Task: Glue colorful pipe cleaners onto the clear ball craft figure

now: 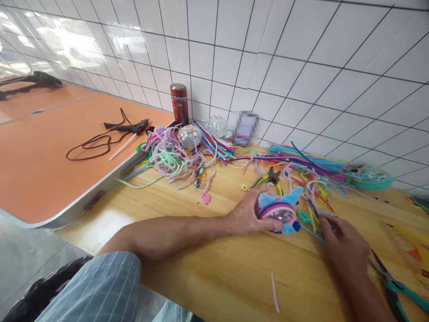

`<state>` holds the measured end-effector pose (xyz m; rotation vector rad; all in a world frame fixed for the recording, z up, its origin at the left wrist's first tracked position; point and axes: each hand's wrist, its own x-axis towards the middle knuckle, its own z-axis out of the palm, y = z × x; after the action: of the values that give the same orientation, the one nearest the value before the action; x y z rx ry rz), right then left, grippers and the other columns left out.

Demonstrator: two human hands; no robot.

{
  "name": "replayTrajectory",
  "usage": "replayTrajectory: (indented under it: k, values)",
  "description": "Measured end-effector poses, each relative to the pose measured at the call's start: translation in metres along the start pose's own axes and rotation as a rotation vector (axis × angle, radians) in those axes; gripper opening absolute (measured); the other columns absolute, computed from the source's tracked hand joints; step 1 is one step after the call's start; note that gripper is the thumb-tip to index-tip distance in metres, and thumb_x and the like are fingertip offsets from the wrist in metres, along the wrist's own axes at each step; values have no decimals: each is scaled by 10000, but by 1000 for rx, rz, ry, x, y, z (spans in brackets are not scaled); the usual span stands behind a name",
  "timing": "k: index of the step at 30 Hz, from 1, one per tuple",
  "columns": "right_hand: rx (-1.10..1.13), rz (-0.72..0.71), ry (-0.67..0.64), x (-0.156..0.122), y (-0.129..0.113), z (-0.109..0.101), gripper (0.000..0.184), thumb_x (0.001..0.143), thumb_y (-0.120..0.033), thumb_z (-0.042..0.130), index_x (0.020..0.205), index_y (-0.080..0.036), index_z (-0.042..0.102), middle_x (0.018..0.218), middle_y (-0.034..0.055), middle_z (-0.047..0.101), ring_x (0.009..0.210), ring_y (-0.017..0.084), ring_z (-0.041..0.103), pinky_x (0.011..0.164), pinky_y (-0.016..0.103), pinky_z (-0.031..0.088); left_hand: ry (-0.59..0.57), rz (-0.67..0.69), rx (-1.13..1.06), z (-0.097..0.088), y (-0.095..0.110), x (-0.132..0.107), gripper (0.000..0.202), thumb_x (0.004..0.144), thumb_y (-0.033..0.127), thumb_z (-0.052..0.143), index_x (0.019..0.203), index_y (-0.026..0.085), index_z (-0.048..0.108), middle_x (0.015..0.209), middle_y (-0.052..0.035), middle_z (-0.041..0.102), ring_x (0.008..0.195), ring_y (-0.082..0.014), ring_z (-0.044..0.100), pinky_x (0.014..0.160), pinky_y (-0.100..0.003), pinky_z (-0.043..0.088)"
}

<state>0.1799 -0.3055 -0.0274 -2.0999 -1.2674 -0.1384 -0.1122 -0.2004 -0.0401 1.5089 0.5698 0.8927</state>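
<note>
My left hand (244, 215) is closed around a clear plastic ball (279, 215) trimmed with blue, pink and purple pipe cleaners. Two light blue ear-like pieces stick up from its top, and a dark blue tuft sits at its lower right. To the right of the ball, my right hand (346, 243) has its fingers pinched together at the ends of some loose pipe cleaners (314, 209). Which strand it grips is partly hidden by the fingers. Behind the ball lie pliers (273, 176) with yellow and green handles. A coiled green piece (304, 218) rests between the hands.
Scissors (397, 284) and a yellow tool (412, 250) lie at right. A pink strip (274, 290) is in front. Along the wall stand a red flask (179, 103), clear balls (216, 126), a phone (246, 129) and pipe cleaner piles (167, 152). A glue gun (129, 127) occupies the orange table.
</note>
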Motion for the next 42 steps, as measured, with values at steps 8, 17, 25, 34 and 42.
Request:
replayTrajectory:
  k: [8, 17, 25, 34, 42]
  values:
    - [36, 168, -15, 9, -5, -22, 422, 793, -662, 638, 874, -281, 801, 836, 123, 828, 796, 369, 779, 718, 478, 583, -101, -25, 24, -3, 4, -1, 941, 789, 616, 945, 1537, 199, 555, 1545, -193, 621, 1420, -399, 646, 1248, -591, 515]
    - [-266, -1, -298, 47, -19, -32, 309, 965, -422, 556, 944, -240, 806, 979, 87, 846, 891, 248, 760, 825, 352, 532, -148, -76, -47, -8, 3, -9, 824, 942, 557, 845, 1607, 220, 494, 1682, -195, 530, 1531, -373, 590, 1306, -571, 483]
    - [-446, 80, -446, 39, -16, -10, 171, 935, -275, 658, 1009, -256, 812, 1085, 82, 839, 919, 241, 750, 761, 316, 474, -134, -63, 51, -10, 7, -10, 774, 966, 566, 812, 1600, 215, 540, 1669, -199, 545, 1599, -388, 509, 1367, -601, 391]
    - [-405, 117, -424, 46, -6, -13, 143, 930, -276, 639, 919, -243, 777, 980, 85, 835, 891, 242, 751, 742, 316, 463, -173, -31, 80, -12, 19, -8, 764, 1005, 581, 763, 1644, 245, 514, 1625, -172, 599, 1554, -365, 566, 1328, -561, 458]
    - [-247, 95, -323, 53, 10, -23, 283, 987, -441, 610, 978, -249, 818, 937, 60, 845, 846, 240, 761, 762, 335, 531, -183, -44, 80, -12, 20, -8, 784, 1009, 560, 774, 1665, 238, 492, 1610, -177, 614, 1557, -366, 573, 1335, -572, 462]
